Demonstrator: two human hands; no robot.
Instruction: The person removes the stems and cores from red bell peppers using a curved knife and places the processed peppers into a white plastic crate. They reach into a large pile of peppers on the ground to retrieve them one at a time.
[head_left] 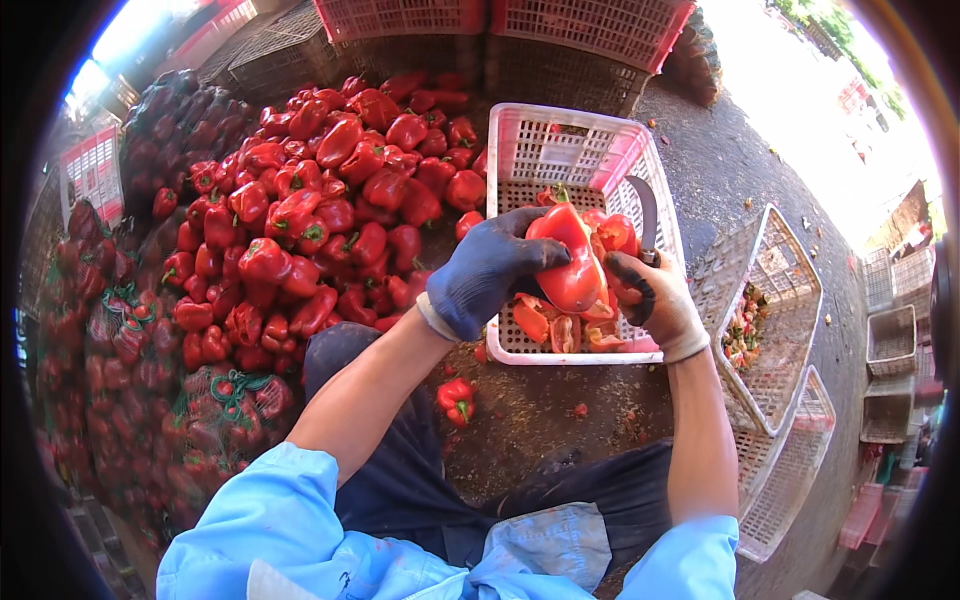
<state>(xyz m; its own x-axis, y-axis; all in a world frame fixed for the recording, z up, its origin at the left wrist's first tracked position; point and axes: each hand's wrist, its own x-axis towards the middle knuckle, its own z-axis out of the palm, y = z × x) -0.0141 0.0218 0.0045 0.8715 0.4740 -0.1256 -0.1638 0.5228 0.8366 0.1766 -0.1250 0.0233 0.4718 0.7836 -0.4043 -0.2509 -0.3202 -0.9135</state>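
Here, pepper (574,282) (long axis forward).

The floor (700,150) carries heaped red peppers (330,215) and crates (575,357)

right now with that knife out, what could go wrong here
A slip of the knife, held blade up in the right hand close to the left hand, might nick the latter. The split red pepper between them could shed a piece, probably into the white crate below. The loose pepper on the ground may get crushed underfoot.
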